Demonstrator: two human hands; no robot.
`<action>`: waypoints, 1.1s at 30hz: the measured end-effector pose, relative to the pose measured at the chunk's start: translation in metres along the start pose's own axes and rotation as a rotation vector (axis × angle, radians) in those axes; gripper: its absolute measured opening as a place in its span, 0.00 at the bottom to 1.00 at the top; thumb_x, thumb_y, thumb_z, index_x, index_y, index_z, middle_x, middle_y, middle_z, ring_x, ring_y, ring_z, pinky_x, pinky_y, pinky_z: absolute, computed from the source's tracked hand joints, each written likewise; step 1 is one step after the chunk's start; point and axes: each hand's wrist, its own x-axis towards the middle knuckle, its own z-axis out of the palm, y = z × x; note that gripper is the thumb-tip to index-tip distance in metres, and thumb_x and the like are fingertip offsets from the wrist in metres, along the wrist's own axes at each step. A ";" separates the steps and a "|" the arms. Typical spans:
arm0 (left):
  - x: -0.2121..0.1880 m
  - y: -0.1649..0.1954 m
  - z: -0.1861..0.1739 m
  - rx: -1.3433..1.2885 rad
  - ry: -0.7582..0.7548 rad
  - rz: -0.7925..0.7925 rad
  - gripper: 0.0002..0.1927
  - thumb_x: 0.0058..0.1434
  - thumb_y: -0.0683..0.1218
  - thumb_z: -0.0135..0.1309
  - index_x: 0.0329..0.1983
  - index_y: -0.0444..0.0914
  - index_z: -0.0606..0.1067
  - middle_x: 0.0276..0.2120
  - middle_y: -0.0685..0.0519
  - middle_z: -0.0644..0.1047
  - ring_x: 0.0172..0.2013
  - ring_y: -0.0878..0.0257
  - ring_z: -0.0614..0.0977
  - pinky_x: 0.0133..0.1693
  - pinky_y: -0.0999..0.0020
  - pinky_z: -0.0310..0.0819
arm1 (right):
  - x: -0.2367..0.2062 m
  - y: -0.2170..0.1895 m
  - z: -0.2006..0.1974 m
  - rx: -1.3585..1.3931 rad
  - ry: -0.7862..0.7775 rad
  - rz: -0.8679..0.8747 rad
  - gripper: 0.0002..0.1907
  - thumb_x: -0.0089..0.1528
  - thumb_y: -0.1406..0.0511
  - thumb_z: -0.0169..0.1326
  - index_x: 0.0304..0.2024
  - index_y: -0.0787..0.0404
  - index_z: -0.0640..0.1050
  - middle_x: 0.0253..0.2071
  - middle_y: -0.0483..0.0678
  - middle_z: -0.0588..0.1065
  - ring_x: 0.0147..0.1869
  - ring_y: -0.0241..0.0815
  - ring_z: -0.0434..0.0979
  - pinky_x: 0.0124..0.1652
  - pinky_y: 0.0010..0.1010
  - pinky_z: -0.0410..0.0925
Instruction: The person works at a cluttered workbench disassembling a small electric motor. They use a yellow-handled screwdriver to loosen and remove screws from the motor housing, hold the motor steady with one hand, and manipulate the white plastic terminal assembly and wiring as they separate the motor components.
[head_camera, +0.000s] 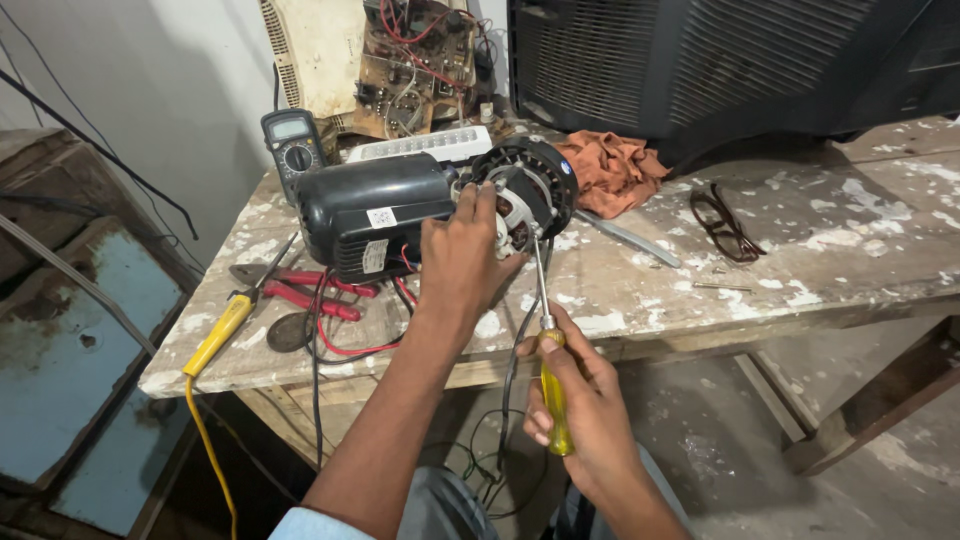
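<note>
Head view. A black electric motor (375, 215) is laid on its side on a paint-spattered wooden workbench (800, 270), near the front edge. The left hand (462, 262) is closed over the open end of the motor, where the round end housing (530, 185) and the windings are exposed. A yellow-handled screwdriver (548, 365) is gripped in the closed right hand (585, 415); its shaft is angled up and its tip is set at the lower edge of the end housing.

Progress, as judged: the housing is seated on the motor, so fastener work appears to be in hand; whether screws are out or in cannot be told.

Around the motor, 1 multimeter (293, 145), red-handled pliers (300, 290), 1 yellow probe (218, 335), an orange rag (615, 170) and dark safety glasses (725, 225) are laid out. 1 circuit board (415, 65) is propped behind.
</note>
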 end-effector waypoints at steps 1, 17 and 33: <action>0.000 0.000 -0.001 -0.002 -0.001 -0.002 0.52 0.44 0.60 0.72 0.66 0.32 0.64 0.62 0.37 0.71 0.50 0.46 0.82 0.54 0.39 0.69 | 0.000 0.001 0.000 0.004 -0.005 0.000 0.33 0.65 0.64 0.46 0.74 0.52 0.59 0.41 0.48 0.73 0.17 0.31 0.60 0.16 0.26 0.57; -0.003 -0.004 -0.003 -0.019 -0.015 -0.006 0.51 0.45 0.59 0.72 0.67 0.32 0.63 0.62 0.36 0.70 0.51 0.45 0.82 0.55 0.36 0.68 | 0.001 0.019 0.017 0.088 0.035 -0.025 0.18 0.65 0.62 0.48 0.56 0.63 0.70 0.45 0.48 0.76 0.19 0.34 0.63 0.17 0.28 0.58; 0.002 0.008 -0.018 0.016 -0.002 -0.007 0.52 0.40 0.61 0.72 0.65 0.36 0.65 0.53 0.39 0.76 0.50 0.45 0.81 0.46 0.43 0.70 | -0.007 0.021 0.015 0.736 -0.061 0.102 0.16 0.65 0.62 0.49 0.51 0.67 0.74 0.37 0.46 0.74 0.24 0.27 0.64 0.13 0.16 0.51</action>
